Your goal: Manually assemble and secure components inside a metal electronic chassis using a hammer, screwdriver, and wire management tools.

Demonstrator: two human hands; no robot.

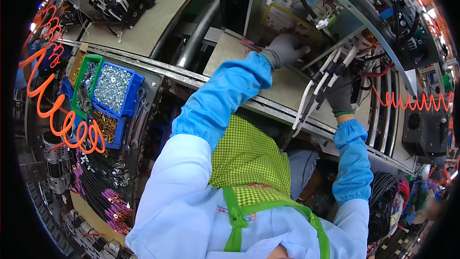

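Observation:
A metal equipment chassis (374, 25) stands open in front of me, with boards and wiring inside. My left hand (286, 50), in a grey glove, reaches into it beside a yellow-edged board (282, 19). Its fingers are curled together, and whatever they hold is too hidden to name. Thick white and black cables (316, 86) hang out of the chassis over the bench edge. Behind and right of them is my right hand (339, 97), also in a grey glove. The cables and shadow cover its fingers, so its grip does not show.
To the left, a blue bin of silver fasteners (113, 88) sits by a green bin (79, 105) and wrenches (139, 120). An orange coiled hose (62, 110) hangs over them. Metal rollers (199, 33) run between bench plates. Another wired assembly (124, 5) lies far left.

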